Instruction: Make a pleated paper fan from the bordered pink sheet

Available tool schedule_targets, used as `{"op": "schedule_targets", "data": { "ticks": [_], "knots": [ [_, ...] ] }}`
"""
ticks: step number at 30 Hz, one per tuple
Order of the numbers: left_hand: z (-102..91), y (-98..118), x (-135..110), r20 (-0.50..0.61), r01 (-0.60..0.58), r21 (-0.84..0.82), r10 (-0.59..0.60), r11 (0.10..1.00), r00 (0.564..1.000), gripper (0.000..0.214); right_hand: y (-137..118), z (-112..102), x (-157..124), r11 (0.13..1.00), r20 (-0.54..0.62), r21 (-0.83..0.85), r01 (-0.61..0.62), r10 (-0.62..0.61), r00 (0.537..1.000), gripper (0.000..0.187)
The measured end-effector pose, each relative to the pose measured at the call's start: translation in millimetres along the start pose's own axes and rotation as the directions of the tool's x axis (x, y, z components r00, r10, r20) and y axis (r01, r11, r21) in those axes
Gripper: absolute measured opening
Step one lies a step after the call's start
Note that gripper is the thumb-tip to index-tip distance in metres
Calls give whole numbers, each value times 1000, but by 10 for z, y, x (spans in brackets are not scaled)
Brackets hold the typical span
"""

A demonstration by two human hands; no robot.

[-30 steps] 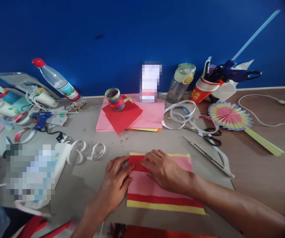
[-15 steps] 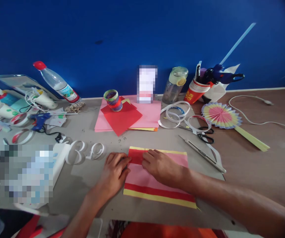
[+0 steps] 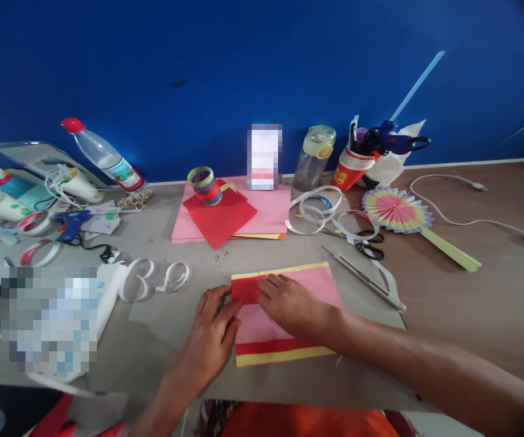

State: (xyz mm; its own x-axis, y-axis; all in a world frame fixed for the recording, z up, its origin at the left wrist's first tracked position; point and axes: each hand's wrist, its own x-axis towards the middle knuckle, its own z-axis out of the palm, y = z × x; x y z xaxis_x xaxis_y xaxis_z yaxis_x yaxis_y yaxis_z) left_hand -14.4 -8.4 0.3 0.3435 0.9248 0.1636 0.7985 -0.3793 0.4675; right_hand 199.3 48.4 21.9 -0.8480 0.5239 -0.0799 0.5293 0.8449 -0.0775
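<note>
A pink paper sheet (image 3: 264, 325) lies flat before me, with a red band (image 3: 266, 348) and a yellow band (image 3: 280, 357) along its near edge. Near its far edge is a red paper strip (image 3: 246, 291), with a thin yellow border beyond it. My left hand (image 3: 211, 334) is at the sheet's left edge, its bent fingers and thumb closed on the left end of the red strip. My right hand (image 3: 293, 308) lies across the sheet, curled fingers pressed together on the red strip. The strip's part under this hand is hidden.
Behind the sheet, a small wrapped cup (image 3: 207, 187) stands on red paper (image 3: 220, 218). To the right lie a utility knife (image 3: 366, 282), scissors (image 3: 371, 249), tape rings (image 3: 311, 221) and a pleated paper fan (image 3: 396, 209). A blurred-out object (image 3: 56, 321) and curled white strips (image 3: 138, 280) are at left.
The sheet has turned counterclockwise, its right side swinging away from me. Both hands keep their places on it. The view has shifted slightly.
</note>
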Motion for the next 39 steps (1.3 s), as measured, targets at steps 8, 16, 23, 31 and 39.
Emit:
{"op": "schedule_targets", "data": {
  "ticks": [8, 16, 23, 31, 39],
  "knots": [
    [45, 46, -57, -17, 27, 13, -27, 1000, 1000, 26, 22, 77, -32, 999, -69, 52, -15, 19, 997, 9],
    [62, 20, -39, -81, 60, -74, -66, 995, 995, 25, 105, 169, 32, 990, -162, 139, -26, 49, 986, 13],
    [-6, -191, 263, -40, -3, -92, -1, 996, 999, 31, 253, 115, 55, 817, -214, 572, -67, 227, 950, 18],
    [6, -295, 618, -39, -44, -96, 41, 994, 998, 9, 302, 126, 42, 611, -259, 790, -52, 410, 875, 19],
    [47, -291, 697, -47, -11, -93, 6, 996, 999, 11, 245, 34, -23, 622, -479, 777, 96, 486, 731, 18]
  ]
}}
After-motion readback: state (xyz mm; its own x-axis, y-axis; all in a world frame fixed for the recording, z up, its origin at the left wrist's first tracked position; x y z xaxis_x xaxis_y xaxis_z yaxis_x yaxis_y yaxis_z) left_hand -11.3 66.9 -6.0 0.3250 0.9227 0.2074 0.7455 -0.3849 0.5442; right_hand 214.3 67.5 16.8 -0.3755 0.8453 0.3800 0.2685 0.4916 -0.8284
